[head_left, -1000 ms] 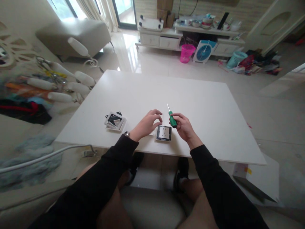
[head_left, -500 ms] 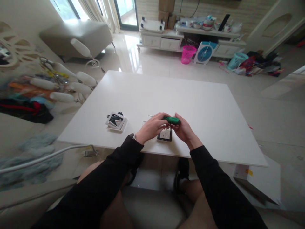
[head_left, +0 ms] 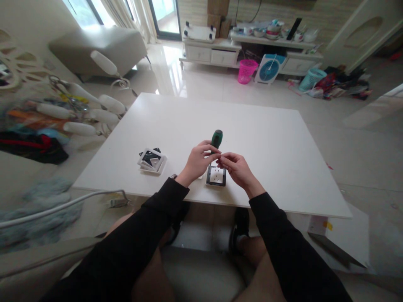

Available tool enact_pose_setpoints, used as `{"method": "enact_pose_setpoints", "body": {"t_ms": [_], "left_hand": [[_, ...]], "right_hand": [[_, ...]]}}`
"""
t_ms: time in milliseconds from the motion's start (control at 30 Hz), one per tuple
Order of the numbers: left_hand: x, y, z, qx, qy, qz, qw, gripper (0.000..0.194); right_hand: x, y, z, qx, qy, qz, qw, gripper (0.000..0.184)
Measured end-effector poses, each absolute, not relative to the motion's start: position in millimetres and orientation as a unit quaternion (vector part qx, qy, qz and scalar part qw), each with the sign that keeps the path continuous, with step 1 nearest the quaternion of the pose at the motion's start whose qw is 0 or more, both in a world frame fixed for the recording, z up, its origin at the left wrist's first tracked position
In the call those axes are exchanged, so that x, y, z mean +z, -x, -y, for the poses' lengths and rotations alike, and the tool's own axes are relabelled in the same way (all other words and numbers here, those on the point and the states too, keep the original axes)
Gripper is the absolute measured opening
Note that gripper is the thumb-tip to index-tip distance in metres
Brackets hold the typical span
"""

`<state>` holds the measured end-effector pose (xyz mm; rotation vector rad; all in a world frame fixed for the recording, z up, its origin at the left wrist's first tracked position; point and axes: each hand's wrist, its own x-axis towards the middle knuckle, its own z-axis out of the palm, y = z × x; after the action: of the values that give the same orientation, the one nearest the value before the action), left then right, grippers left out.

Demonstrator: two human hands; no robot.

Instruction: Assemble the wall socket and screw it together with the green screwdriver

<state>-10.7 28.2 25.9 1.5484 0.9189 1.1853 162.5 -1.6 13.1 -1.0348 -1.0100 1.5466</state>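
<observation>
A screwdriver with a green and black handle [head_left: 216, 139] stands nearly upright in my left hand [head_left: 199, 160], its shaft pointing down to the socket. The fingers of my left hand are closed round it below the handle. My right hand [head_left: 236, 167] is pinched, its fingertips meeting those of my left hand; anything between them is too small to make out. Just below both hands, a wall socket [head_left: 216, 175] with a white face and black frame lies on the table [head_left: 252, 134]. A small pale piece partly shows beside it, behind my left wrist.
On the left of the table is a stack of white frames and black plates [head_left: 153, 161]. A lamp [head_left: 108, 104] with several white shades stands beyond the left edge. A white box [head_left: 343, 235] is below the right corner.
The screwdriver has turned from lying level between both hands to nearly upright, handle up, in my left hand. My right hand has let go of the handle and now pinches at my left fingertips.
</observation>
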Motion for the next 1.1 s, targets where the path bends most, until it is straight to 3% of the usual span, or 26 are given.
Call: {"method": "enact_pose_setpoints", "body": {"t_ms": [233,567,1100], "left_hand": [[25,15,-29,0.478,-0.634,-0.368,0.484,0.012],[18,34,-53,0.664,-0.432,-0.385,0.473,0.023],[23,33,-52,0.698,-0.352,-0.341,0.521,0.024]], "right_hand": [[10,-164,-1,0.607,0.442,0.415,0.513,0.033],[-5,-165,-4,0.563,0.526,0.402,0.495,0.032],[-7,-162,-2,0.559,0.534,0.434,0.463,0.034]]}}
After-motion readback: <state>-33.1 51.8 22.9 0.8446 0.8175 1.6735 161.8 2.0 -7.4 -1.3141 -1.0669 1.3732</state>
